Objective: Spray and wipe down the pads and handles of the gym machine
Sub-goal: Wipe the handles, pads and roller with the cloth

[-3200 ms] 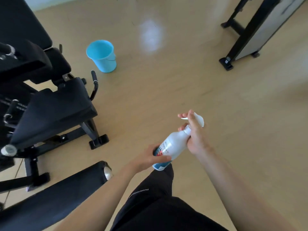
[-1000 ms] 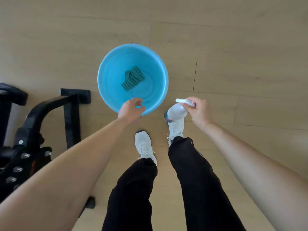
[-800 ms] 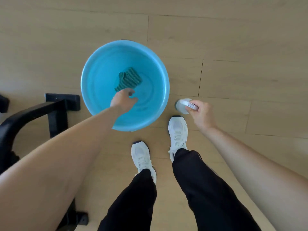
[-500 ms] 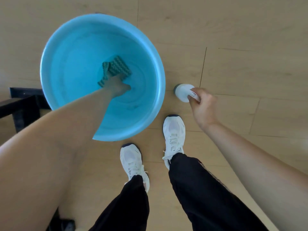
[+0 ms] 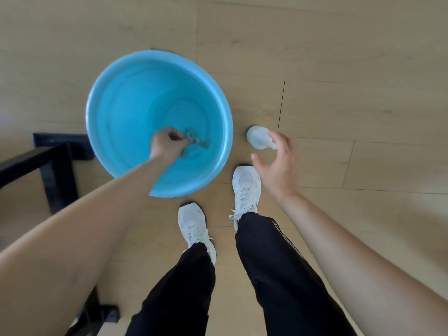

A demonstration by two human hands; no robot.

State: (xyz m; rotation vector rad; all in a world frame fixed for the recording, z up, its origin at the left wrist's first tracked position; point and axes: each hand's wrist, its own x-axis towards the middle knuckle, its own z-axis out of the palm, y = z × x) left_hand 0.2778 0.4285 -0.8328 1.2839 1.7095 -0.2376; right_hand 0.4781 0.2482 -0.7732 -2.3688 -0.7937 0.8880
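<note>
A blue bucket point(image 5: 126, 98) stands on the wooden floor in front of my feet. My left hand point(image 5: 164, 145) reaches down inside it and grips a dark green cloth point(image 5: 197, 139), which is blurred and partly hidden by my fingers. The white spray bottle point(image 5: 257, 139) stands upright on the floor just right of the bucket. My right hand point(image 5: 278, 166) hovers above and slightly nearer than the bottle, fingers spread and holding nothing.
The black steel foot of the gym machine point(image 5: 58, 161) lies on the floor left of the bucket, with another black part at the bottom left point(image 5: 97, 314). My two white shoes point(image 5: 246, 187) stand just behind the bucket and bottle.
My right hand has let go of the spray bottle, which now stands on the floor. My left hand has closed on the cloth inside the bucket and pulled it toward the near side.
</note>
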